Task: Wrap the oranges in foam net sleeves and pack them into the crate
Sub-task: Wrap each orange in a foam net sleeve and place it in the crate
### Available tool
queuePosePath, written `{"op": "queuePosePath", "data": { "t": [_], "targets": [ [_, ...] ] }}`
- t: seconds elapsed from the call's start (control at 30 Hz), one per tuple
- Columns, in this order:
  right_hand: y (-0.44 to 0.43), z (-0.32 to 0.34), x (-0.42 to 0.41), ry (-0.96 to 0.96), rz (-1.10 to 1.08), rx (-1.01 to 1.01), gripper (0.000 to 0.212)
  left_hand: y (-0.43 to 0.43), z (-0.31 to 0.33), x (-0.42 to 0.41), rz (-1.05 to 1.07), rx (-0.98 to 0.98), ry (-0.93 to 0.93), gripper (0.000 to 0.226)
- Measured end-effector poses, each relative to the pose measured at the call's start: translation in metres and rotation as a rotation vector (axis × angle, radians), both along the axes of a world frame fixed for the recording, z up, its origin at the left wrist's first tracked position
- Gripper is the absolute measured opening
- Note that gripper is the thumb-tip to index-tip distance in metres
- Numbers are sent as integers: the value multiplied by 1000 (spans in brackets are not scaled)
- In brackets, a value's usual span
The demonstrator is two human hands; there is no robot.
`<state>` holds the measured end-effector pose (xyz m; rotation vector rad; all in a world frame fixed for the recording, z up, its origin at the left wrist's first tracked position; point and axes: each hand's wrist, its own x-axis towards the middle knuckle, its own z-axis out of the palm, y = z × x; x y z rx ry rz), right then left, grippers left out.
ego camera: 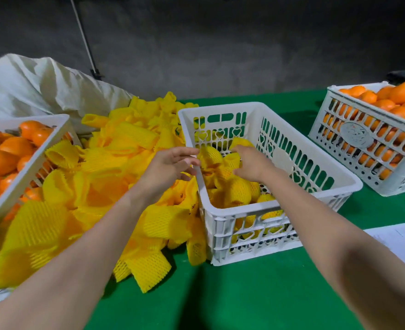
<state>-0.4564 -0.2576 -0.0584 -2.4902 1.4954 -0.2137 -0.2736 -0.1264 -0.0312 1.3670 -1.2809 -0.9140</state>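
In the white slatted plastic crate (220, 107) we have scarcely 1 layer of yellow foam-sleeved oranges (238, 190); left hand (170, 167) slack and empty, right hand (251, 163) grip unclear.

I'm looking into a fruit-packing shed: bare grey concrete wall (220, 44), green cloth-covered tabletop (244, 294), white slotted plastic crates (356, 135) heaped with oranges (401, 92), and a loose pile of yellow foam net sleeves (115, 163).

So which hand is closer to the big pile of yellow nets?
Left. The left hand is above the edge of the foam net sleeve pile, just outside the white crate. The right hand is farther away, inside that crate among wrapped oranges.
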Motion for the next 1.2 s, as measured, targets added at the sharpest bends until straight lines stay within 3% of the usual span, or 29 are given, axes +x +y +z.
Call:
{"op": "queuePosePath", "data": {
  "t": [0.1, 0.17, 0.27, 0.37, 0.43, 0.47, 0.57, 0.63, 0.7, 0.77, 0.83, 0.93, 1.07, 1.13, 1.2],
  "targets": [
    [46, 21, 32, -495, 100, -241, 30, 11, 9, 31, 124, -18, 65, 19],
    [82, 29, 60, -596, 257, -275, 22, 20, 9, 49, 181, -4, 95, 20],
    [119, 15, 100, -245, 475, -162, 37, 35, 1, 69, 242, 13, 106, 20],
    [131, -11, 126, 229, 506, -31, 79, 50, -9, 89, 306, 58, 91, 18],
    [130, -22, 134, 399, 486, 56, 95, 63, -17, 105, 299, 109, 38, 17],
    [127, -26, 136, 400, 464, 92, 94, 69, -21, 112, 271, 148, -12, 18],
    [114, -17, 142, 167, 369, 143, 67, 86, -33, 127, 174, 289, -146, 22],
    [105, 2, 145, -57, 259, 178, 57, 92, -38, 133, 231, 287, -137, 24],
    [99, 20, 149, -343, 157, 278, 57, 94, -37, 138, 297, 233, -70, 27],
    [103, 33, 157, -703, 113, 509, 48, 93, -32, 139, 309, 180, 33, 32],
    [111, 40, 170, -921, 56, 667, 41, 92, -24, 139, 276, 153, 164, 40],
    [126, 41, 192, -1023, -36, 741, 48, 93, -13, 133, 181, 177, 350, 46],
    [143, 43, 214, -1009, -70, 825, 44, 89, -7, 132, 313, 181, 578, 15],
    [150, 40, 219, -982, -77, 681, 45, 89, -5, 138, 454, 163, 675, 9],
    [156, 34, 217, -1027, -75, 395, 30, 89, -3, 144, 527, 149, 754, 6]
  ]
}}
